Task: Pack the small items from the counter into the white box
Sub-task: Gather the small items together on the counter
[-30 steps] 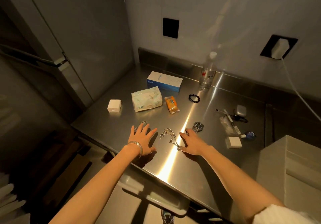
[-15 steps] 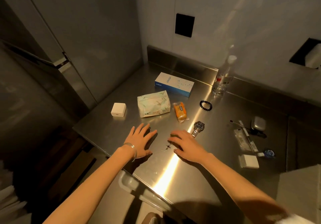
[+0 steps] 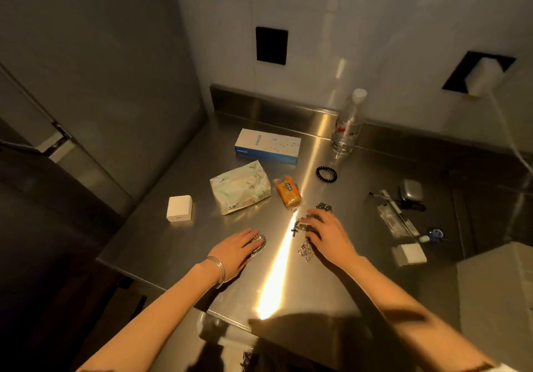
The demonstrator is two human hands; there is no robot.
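My right hand (image 3: 328, 234) is curled on a silver chain necklace (image 3: 305, 249) with a small cross, and the chain is bunched under its fingers. Just beyond the fingertips lies a wristwatch (image 3: 323, 206), partly hidden. My left hand (image 3: 232, 253) lies flat on the steel counter (image 3: 202, 244) with its fingertips resting on a silver chain bracelet (image 3: 258, 245). A corner of the white box (image 3: 496, 293) shows at the right edge, beside the counter.
Further back lie a small white cube (image 3: 179, 208), a tissue pack (image 3: 240, 191), an orange snack packet (image 3: 287, 192), a blue-and-white carton (image 3: 266, 146), a black bead bracelet (image 3: 326, 174) and a clear bottle (image 3: 347, 129). On the right are pens (image 3: 395, 213), an earbud case (image 3: 412, 189) and a white pad (image 3: 409, 254).
My right hand has closed on the necklace and drawn it into a bunch near the watch. My left hand's fingers have come together over the chain bracelet.
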